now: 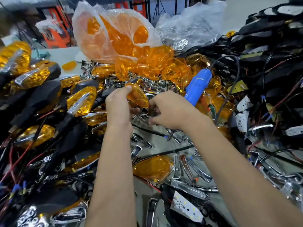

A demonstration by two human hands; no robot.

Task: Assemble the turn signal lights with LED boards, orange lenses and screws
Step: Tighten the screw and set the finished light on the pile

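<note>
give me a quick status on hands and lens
Left hand grips orange lens. Right hand pinching a small part, blurred. Blue screwdriver lies beside, untouched.

Scene was bright and evenly lit, apparently from overhead; shadows stayed soft. Glare spotted the chrome trim pieces (193, 167) near centre and the clear plastic bag (190, 25) at the far right. Orange lenses (154, 63) glowed, close to saturated. Wide-angle distortion bent the edges, worst on the left and right sides. Motion blur smeared the far left background and the near corners. Centre was only moderately sharp; fine detail was soft throughout.
</note>
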